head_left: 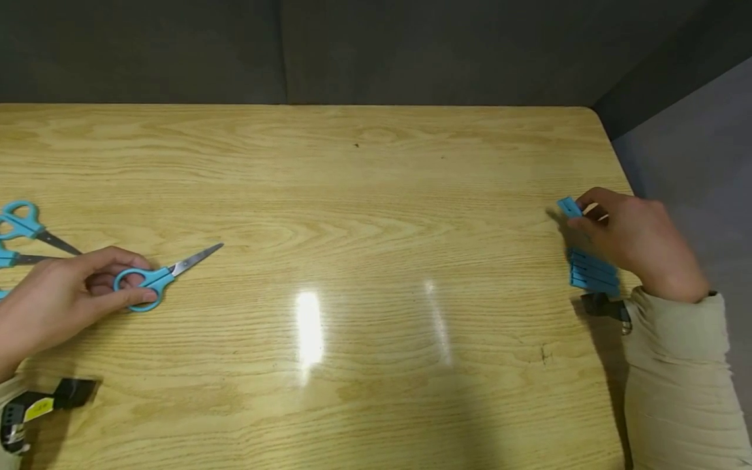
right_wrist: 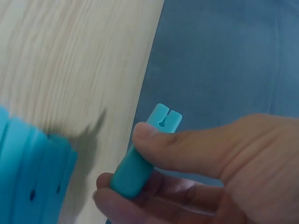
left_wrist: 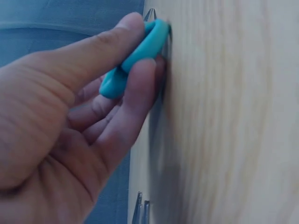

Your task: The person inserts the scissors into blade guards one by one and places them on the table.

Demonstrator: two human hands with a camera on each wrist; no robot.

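My left hand [head_left: 70, 294] grips the blue handle of a pair of scissors [head_left: 154, 277] lying on the wooden table [head_left: 352, 228], blades pointing up and to the right. In the left wrist view my thumb and fingers pinch the blue handle [left_wrist: 140, 51] against the tabletop. At the table's right edge my right hand [head_left: 628, 238] pinches a blue plastic blade cover [head_left: 568, 207], lifted just above the wood. The right wrist view shows that cover [right_wrist: 142, 156] between thumb and fingers, its slotted end up. Beside it lies a row of several more blue covers [head_left: 592, 271].
Two more blue-handled scissors [head_left: 26, 232] lie at the far left edge. A black device with a yellow label [head_left: 35, 408] sits at the near left. A dark clip-like object [head_left: 605, 307] lies by my right sleeve. A grey sofa backs the table.
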